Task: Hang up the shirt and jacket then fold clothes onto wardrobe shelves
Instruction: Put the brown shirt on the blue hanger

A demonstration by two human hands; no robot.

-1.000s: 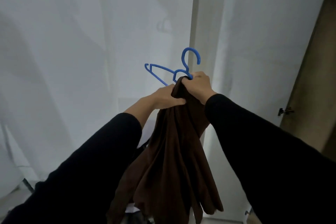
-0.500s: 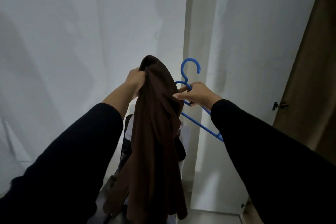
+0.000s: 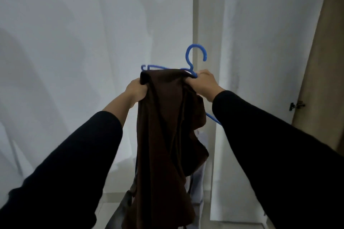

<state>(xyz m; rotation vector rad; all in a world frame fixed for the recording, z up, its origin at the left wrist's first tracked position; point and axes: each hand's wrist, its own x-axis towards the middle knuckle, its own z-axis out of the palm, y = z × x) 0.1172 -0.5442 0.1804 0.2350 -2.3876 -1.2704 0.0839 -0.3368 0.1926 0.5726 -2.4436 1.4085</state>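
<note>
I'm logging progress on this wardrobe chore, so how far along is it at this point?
Done: nothing looks finished; the blue hanger has its hook free in the air, on no rail. In hand: the left hand grips the brown garment at its top, while the right hand holds hanger and cloth together, one hanger end poking out on the left. Left: seating it, hanging it, the other garment, all folding.
</note>
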